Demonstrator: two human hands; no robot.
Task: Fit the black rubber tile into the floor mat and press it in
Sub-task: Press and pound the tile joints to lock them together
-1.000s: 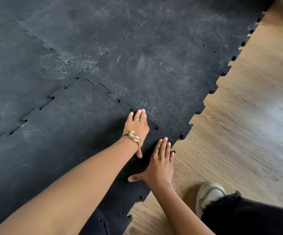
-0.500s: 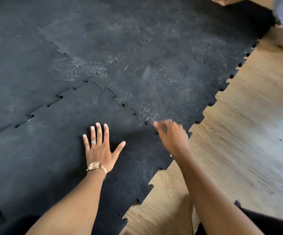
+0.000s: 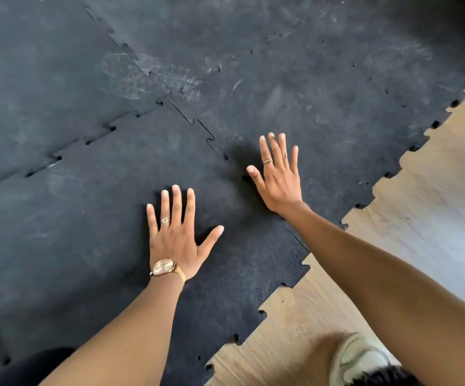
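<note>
Head view: black rubber tile (image 3: pixel 92 227) is seen low and left of centre, laid flat, its jigsaw-toothed edges meshed with the floor mat (image 3: pixel 323 87) along the upper seams, small gaps left at some notches. Left hand (image 3: pixel 177 235) is spread flat, palm down on the tile, nothing gripped; a ring and a gold watch (image 3: pixel 164 267) are worn. Right hand (image 3: pixel 280 176) is spread flat across the seam beside the neighbouring piece, nothing gripped, ring worn. Rubber is matte, scuffed with pale scratches. Light wood-grain floor (image 3: pixel 392 246) is exposed right; a pale shoe (image 3: pixel 356 358) is noted bottom right.
</note>
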